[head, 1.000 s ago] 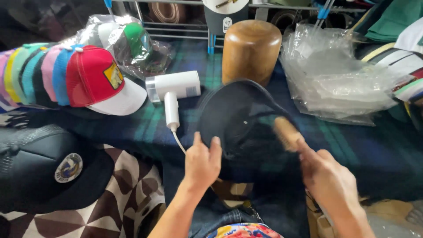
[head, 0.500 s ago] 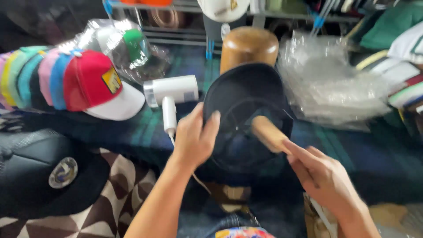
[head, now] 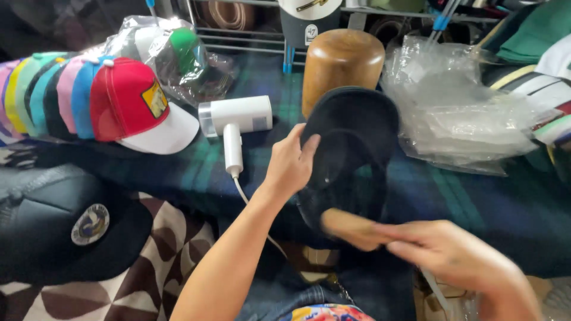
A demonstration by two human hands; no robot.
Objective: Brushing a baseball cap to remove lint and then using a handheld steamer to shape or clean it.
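A black cap (head: 352,148) is held up in front of me, its open underside facing me, just before a tall rounded wooden hat block (head: 341,62). My left hand (head: 290,164) grips the cap's left edge, thumb over the rim. My right hand (head: 443,252), blurred, holds a wooden handle-like tool (head: 350,226) at the cap's lower edge. What the tool's far end looks like is hidden.
A white hand-held steamer or dryer (head: 235,119) with a cord lies on the dark plaid tabletop (head: 452,196). A row of several coloured caps (head: 89,98) sits at left, a black cap with a round patch (head: 65,226) lower left, and clear plastic bags (head: 458,101) at right.
The black cap has risen and turned in front of the wooden block. My left hand shifted up along its edge, while my right hand with the wooden tool dropped to the cap's lower edge.
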